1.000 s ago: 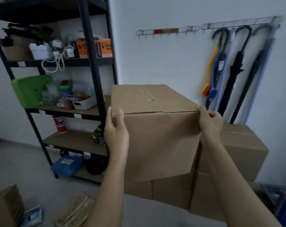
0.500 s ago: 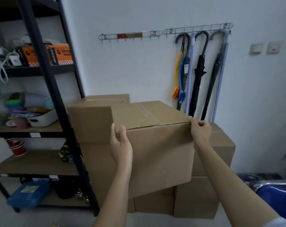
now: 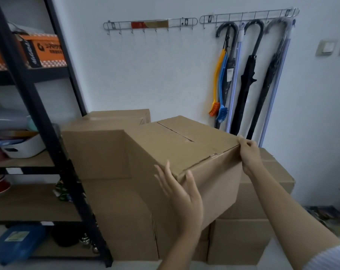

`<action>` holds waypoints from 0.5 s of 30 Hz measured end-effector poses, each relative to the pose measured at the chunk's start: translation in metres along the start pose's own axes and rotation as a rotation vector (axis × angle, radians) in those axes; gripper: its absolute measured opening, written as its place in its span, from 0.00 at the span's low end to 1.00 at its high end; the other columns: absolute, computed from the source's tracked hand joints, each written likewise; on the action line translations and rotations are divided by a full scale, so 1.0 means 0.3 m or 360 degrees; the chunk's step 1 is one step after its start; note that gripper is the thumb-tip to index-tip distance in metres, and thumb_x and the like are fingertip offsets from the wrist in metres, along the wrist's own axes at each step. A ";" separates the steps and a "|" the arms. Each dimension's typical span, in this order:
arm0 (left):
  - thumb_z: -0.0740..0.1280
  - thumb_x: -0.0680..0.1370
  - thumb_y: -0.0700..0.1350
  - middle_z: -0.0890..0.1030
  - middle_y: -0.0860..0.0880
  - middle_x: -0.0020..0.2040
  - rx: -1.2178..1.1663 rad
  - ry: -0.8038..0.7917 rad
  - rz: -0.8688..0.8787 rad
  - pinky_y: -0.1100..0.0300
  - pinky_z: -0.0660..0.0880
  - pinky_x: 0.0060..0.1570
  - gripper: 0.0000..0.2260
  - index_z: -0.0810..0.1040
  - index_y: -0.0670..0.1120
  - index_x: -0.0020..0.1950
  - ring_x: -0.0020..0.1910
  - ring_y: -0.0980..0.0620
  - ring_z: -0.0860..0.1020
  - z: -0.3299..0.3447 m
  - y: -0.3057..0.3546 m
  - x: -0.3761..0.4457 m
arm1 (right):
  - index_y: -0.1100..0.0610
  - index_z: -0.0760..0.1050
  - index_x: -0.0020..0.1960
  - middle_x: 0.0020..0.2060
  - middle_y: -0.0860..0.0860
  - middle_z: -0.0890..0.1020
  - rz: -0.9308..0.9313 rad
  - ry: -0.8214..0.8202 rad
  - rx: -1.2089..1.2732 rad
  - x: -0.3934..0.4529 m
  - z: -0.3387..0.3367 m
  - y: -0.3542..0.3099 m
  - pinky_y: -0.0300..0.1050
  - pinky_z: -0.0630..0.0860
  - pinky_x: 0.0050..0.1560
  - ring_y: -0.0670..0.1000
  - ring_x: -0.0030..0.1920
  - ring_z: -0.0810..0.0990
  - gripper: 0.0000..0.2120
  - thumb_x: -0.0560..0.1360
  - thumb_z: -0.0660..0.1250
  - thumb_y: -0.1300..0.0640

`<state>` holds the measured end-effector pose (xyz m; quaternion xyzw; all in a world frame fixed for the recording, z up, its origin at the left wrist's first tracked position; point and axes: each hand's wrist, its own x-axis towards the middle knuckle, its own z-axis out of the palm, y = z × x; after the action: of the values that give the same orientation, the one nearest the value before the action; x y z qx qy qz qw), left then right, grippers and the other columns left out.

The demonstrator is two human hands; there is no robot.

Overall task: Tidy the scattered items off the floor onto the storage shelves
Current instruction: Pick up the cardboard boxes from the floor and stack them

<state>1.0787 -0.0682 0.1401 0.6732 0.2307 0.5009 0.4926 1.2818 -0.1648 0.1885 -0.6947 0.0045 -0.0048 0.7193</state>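
A person holds a closed cardboard box (image 3: 184, 152) tilted over a stack of other cardboard boxes (image 3: 122, 221) that stands against the white wall, just beside a black metal shelf rack (image 3: 28, 90). The left hand (image 3: 182, 193) lies with straight fingers against the box's near corner, and the right hand (image 3: 250, 152) pinches its upper right edge. On the wall behind, black umbrellas (image 3: 245, 88) and two brushes (image 3: 219, 112), orange and blue, hang from a wire hook rail (image 3: 249, 13); the rack carries an orange box (image 3: 46, 51), a white tub (image 3: 23, 149) and, low down, what seems to be a blue case (image 3: 15, 242).
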 end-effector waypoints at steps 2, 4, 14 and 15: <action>0.55 0.80 0.63 0.40 0.54 0.80 0.0057 -0.0099 -0.0030 0.45 0.53 0.76 0.29 0.52 0.57 0.78 0.79 0.54 0.39 0.045 -0.028 -0.040 | 0.58 0.69 0.61 0.53 0.52 0.76 0.0036 -0.0106 -0.0073 0.047 0.021 -0.011 0.47 0.72 0.55 0.53 0.55 0.74 0.21 0.77 0.66 0.44; 0.58 0.81 0.54 0.34 0.54 0.79 0.0045 -0.0212 -0.0075 0.46 0.49 0.77 0.28 0.46 0.58 0.77 0.77 0.56 0.34 0.089 -0.054 -0.063 | 0.59 0.68 0.66 0.59 0.55 0.77 0.0065 -0.0205 -0.0127 0.079 0.033 -0.012 0.52 0.73 0.63 0.55 0.60 0.76 0.26 0.76 0.69 0.45; 0.61 0.81 0.53 0.17 0.53 0.69 0.0658 -0.1301 0.0229 0.43 0.38 0.75 0.38 0.34 0.62 0.77 0.71 0.48 0.21 0.225 -0.114 0.121 | 0.48 0.62 0.66 0.59 0.47 0.76 0.0067 -0.0778 -0.0473 -0.039 0.100 -0.081 0.53 0.75 0.58 0.51 0.57 0.76 0.29 0.72 0.73 0.44; 0.63 0.80 0.54 0.19 0.53 0.71 0.0795 -0.1312 0.0260 0.40 0.42 0.75 0.38 0.38 0.62 0.78 0.72 0.47 0.23 0.217 -0.126 0.154 | 0.46 0.61 0.65 0.57 0.47 0.74 0.0043 -0.0815 -0.0589 -0.054 0.092 -0.099 0.55 0.75 0.58 0.51 0.57 0.75 0.29 0.72 0.72 0.42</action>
<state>1.1623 -0.0438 0.1261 0.9290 0.0759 0.1589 0.3254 1.2659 -0.1382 0.2190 -0.7923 -0.1667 0.1806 0.5584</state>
